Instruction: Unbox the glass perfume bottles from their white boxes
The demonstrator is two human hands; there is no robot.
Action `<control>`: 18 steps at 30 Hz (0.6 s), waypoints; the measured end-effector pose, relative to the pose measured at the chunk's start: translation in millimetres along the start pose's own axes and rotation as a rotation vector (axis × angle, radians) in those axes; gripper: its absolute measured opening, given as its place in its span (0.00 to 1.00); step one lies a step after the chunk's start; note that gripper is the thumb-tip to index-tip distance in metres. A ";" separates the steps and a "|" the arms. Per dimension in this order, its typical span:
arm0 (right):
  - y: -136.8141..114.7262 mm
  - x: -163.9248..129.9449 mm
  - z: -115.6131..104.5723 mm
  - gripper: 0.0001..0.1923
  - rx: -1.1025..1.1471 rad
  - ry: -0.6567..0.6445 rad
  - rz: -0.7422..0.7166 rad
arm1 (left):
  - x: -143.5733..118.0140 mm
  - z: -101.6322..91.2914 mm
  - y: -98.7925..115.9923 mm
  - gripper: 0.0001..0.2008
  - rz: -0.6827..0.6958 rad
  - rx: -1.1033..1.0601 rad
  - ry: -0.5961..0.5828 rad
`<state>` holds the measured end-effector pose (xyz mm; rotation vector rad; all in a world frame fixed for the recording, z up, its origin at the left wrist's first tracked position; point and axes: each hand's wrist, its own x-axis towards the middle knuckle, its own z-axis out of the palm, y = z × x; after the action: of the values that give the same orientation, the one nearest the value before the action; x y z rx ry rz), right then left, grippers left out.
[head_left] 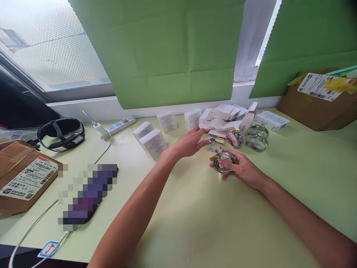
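Observation:
My right hand (242,167) is wrapped round a round glass perfume bottle (223,166) with a silver neck, tilted just above or on the table; I cannot tell which. My left hand (192,143) reaches forward with its fingers apart. One fingertip is close to a small silver cap (212,141); whether it touches is unclear. Past its other fingers lie white opened cartons (223,121), heaped together. Beside them stand a round bottle with a gold top (234,138) and clear glass bottles (256,142).
White printed boxes (153,144) stand at centre left, and a flat white box (272,120) lies at the back right. Cardboard boxes (318,100) sit at both sides. A power strip (118,126), headset (61,136), cable and blurred-out phone (90,197) are on the left.

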<state>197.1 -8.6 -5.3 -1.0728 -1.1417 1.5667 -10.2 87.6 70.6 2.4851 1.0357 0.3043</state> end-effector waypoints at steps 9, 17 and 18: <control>-1.1 0.7 -0.7 0.26 -0.143 -0.096 -0.034 | 0.0 1.9 26.7 0.10 0.289 -0.098 -0.114; 0.1 -1.7 7.4 0.32 -0.409 0.178 -0.058 | -2.4 -1.8 24.1 0.12 0.187 0.322 0.055; -0.9 -2.3 6.9 0.33 -0.449 0.219 -0.056 | -3.2 -6.3 20.2 0.13 0.144 0.301 0.087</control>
<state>191.1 -12.1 -2.7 -1.4505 -1.3904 1.1388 -2.1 74.6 85.5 2.8476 1.0018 0.3230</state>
